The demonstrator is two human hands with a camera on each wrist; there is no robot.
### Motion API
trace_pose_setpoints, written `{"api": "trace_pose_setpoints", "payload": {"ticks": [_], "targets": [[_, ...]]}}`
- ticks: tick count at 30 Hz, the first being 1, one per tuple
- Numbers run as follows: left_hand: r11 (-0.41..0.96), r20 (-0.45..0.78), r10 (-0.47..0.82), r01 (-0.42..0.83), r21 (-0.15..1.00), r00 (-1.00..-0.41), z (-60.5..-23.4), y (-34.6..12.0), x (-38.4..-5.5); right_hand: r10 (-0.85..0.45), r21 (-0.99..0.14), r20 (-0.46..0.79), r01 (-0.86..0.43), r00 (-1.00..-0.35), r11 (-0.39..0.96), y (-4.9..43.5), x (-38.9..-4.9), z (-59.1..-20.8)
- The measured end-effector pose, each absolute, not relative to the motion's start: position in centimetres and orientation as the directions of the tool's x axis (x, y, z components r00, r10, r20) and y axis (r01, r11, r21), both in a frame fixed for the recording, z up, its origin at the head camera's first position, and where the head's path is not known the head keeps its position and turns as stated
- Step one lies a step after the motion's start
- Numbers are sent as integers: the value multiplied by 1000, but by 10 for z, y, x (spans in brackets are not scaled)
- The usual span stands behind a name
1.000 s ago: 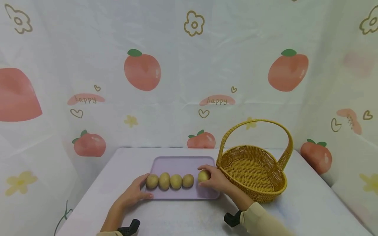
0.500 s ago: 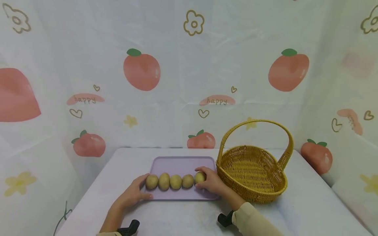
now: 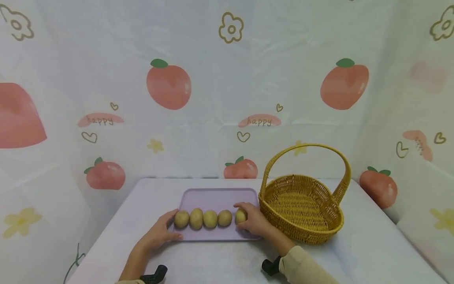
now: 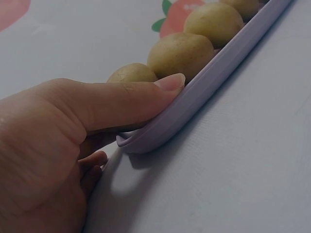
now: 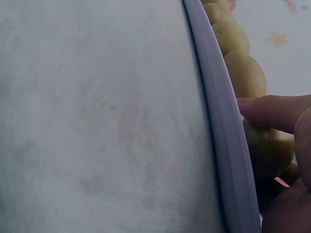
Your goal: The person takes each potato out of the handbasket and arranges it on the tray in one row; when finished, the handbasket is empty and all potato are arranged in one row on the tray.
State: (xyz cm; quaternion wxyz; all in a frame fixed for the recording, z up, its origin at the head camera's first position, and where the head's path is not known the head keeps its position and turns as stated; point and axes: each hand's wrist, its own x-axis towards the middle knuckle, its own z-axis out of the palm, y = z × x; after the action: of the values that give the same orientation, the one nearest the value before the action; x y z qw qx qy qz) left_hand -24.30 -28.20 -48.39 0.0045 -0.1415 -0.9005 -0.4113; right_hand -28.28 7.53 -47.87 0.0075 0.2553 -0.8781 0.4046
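Observation:
Several yellow-brown potatoes lie in a row on a lilac tray. My left hand holds the tray's left front corner. In the left wrist view, its thumb crosses the rim beside the leftmost potato, which it partly hides. At the row's right end, my right hand grips the rightmost potato between thumb and fingers. A small gap separates this potato from its neighbour. The right wrist view shows the right thumb over the gripped potato, near the tray's front rim.
A golden wicker basket with a tall arched handle stands close to the tray's right side, with nothing in it. A white cloth covers the table. Behind it hangs a printed curtain.
My right hand first moved left with the rightmost potato, bringing it up to the row. Since then it has shifted slightly right, leaving a small gap. The left hand stays at the tray corner.

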Motion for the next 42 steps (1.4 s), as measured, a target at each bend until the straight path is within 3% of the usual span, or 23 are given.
{"api": "trace_pose_setpoints", "payload": {"ticks": [15, 27, 38, 42], "targets": [[625, 122, 229, 242, 742, -966, -488, -282, -242, -453, -756, 206, -435, -867, 489, 69, -286, -481], [610, 151, 236, 267, 746, -960, -489, -284, -237, -442, -712, 277, -492, -853, 501, 82, -267, -473], [635, 83, 166, 171, 753, -983, -488, -288, -243, -428, -714, 433, -591, -794, 375, 134, -229, -433], [622, 131, 152, 198, 757, -980, -484, -294, -238, -353, -602, 579, -678, -735, 423, 167, -219, -424]]}}
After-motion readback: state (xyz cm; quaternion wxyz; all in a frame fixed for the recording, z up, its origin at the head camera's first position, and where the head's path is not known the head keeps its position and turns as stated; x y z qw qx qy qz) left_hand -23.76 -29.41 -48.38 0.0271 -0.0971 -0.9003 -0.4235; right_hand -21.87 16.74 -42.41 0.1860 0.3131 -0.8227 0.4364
